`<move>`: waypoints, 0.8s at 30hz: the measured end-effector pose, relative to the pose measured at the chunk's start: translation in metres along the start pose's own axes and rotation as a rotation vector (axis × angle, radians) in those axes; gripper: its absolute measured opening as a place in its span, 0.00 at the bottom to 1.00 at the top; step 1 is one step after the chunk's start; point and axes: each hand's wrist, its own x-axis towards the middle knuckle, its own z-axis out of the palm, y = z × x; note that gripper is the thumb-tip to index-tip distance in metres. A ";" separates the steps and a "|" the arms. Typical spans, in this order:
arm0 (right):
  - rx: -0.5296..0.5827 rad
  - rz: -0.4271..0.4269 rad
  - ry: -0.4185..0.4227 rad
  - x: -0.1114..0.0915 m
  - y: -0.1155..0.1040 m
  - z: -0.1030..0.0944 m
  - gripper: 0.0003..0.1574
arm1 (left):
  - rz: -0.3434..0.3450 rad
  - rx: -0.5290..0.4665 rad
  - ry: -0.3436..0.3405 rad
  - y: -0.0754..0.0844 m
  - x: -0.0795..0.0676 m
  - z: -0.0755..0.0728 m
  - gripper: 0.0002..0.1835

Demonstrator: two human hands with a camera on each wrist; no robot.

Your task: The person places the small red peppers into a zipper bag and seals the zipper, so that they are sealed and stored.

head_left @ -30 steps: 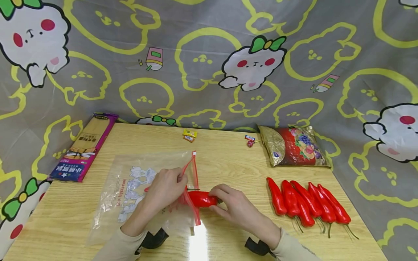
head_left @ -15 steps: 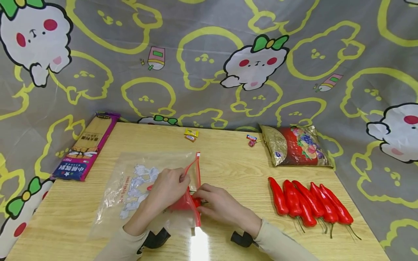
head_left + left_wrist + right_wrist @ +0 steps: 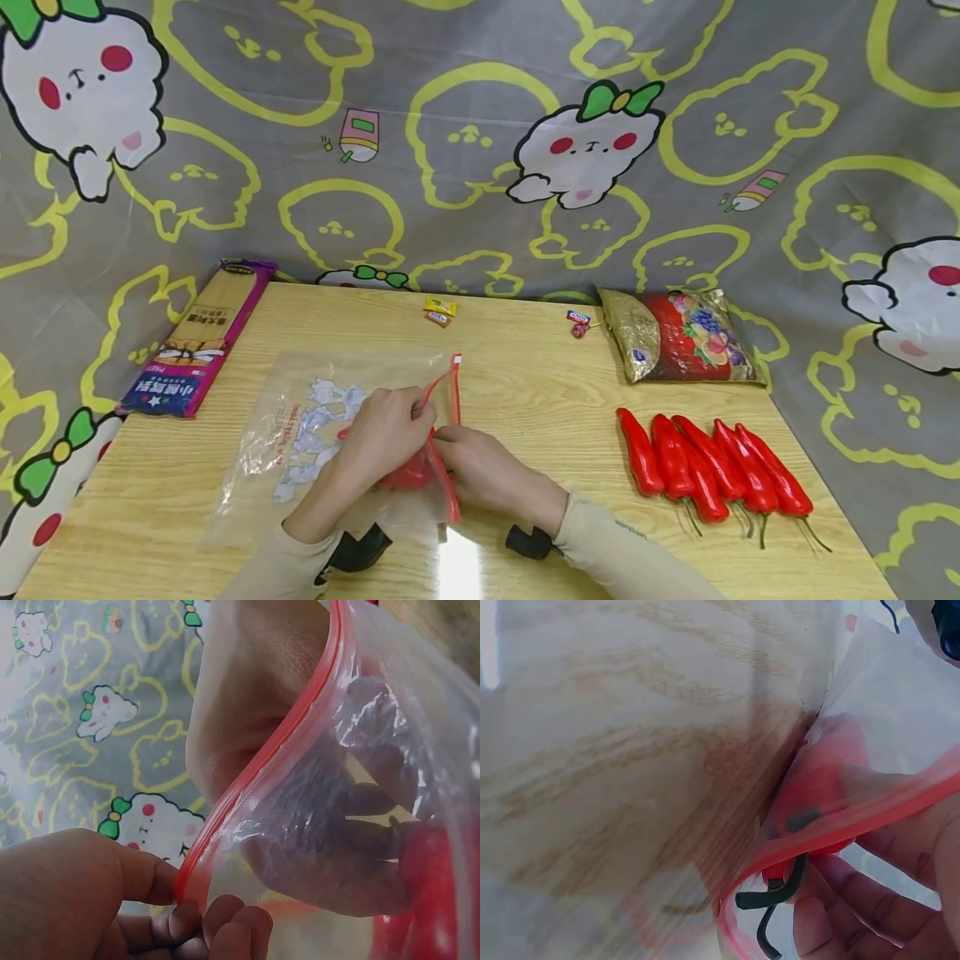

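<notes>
A clear zip bag [image 3: 255, 475] with a red zip strip and printed animal figures lies in front of me, its mouth to the right. My left hand [image 3: 388, 427] pinches the upper lip of that mouth, thumb and fingers at the red strip [image 3: 271, 750]. Through the opening reaches my right hand [image 3: 487, 471], fingers inside the bag and hidden from above. There it holds a red chili pepper [image 3: 810, 780], thumb on one side and fingers on the other. Dark green stems [image 3: 769, 900] show at the bag's mouth. Red also shows through the plastic beneath my left hand.
Several red peppers [image 3: 712, 471] lie in a row at the right. Behind them rests a gold and red fruit-print package [image 3: 675, 337]. A pasta pack [image 3: 198, 337] lies far left. Small candies [image 3: 439, 308] and a lollipop [image 3: 578, 330] are near the back edge.
My right hand has moved left, carrying the pepper from outside the mouth into the bag. The left hand keeps its pinch on the lip, nearly still.
</notes>
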 end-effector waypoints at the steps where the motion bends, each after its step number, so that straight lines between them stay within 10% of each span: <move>1: -0.001 -0.002 -0.002 0.000 0.000 0.000 0.07 | 0.000 0.003 0.001 0.000 0.000 0.000 0.16; 12: 0.036 0.079 0.144 -0.023 0.008 -0.020 0.11 | 0.001 0.001 0.009 -0.001 0.001 0.000 0.17; 24: -0.151 0.529 0.349 -0.133 0.067 -0.062 0.16 | -0.015 -0.005 0.020 -0.001 0.001 -0.002 0.17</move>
